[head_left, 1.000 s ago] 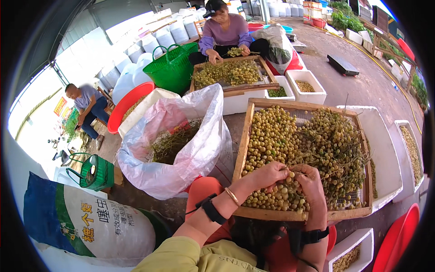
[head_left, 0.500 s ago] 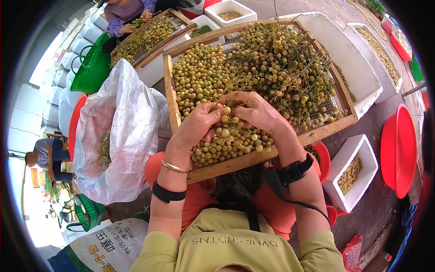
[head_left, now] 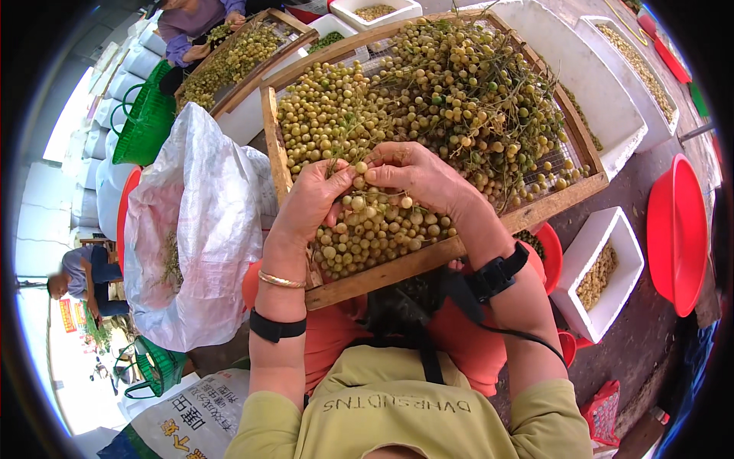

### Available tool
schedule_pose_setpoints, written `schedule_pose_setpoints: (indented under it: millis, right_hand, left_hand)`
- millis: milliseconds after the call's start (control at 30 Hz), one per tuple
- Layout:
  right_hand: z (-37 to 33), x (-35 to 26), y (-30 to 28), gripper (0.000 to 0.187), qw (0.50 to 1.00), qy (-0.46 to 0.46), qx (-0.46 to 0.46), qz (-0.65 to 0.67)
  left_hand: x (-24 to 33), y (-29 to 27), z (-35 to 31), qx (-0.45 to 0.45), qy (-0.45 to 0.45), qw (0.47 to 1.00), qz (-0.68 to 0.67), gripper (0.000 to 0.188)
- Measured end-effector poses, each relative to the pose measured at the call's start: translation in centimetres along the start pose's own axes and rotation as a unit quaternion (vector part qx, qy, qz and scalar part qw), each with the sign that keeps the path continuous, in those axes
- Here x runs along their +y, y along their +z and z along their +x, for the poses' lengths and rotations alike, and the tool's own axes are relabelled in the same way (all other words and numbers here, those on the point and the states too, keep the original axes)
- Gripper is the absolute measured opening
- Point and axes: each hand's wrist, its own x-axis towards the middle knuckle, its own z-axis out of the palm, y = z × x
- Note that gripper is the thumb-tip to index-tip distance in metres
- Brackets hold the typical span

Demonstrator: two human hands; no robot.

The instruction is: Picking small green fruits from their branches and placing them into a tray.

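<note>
A wooden-framed mesh tray point(head_left: 382, 280) lies across my lap. Loose, small, round yellow-green fruits point(head_left: 325, 115) cover its left and front parts, and a heap of fruits still on thin stems point(head_left: 466, 115) fills the right. Over the tray's front half, my left hand point(head_left: 312, 200) pinches a sprig of fruits point(head_left: 359, 167). Close beside it my right hand point(head_left: 420, 177) has its thumb and fingers closed on the same sprig, at a pale fruit. Some fingertips are hidden behind the fruits.
A white woven sack point(head_left: 202, 229) stands open to the left, with stems inside. White foam boxes point(head_left: 623, 268) of fruits are at the right and back, near a red basin point(head_left: 674, 233). At the upper left, another person point(head_left: 187, 30) works over a second tray point(head_left: 260, 76).
Both hands stay together on the sprig, with the fingers slightly shifted. The whole view has moved a little, so the tray sits slightly farther left and higher.
</note>
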Motion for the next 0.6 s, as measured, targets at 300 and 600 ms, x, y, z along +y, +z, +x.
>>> schedule_pose_setpoints:
  millis: [300,600]
  right_hand:
    - [0.4,0.8,-0.5,0.007,0.973,0.016,0.008,0.232]
    - [0.3,0.3,0.6,0.038,1.0,0.005,-0.012,-0.011]
  left_hand:
    - [-0.1,0.1,-0.7,0.019,-0.012,0.999,-0.047,0.014]
    - [-0.1,1.1,0.0,0.029,0.037,0.997,0.058,0.017]
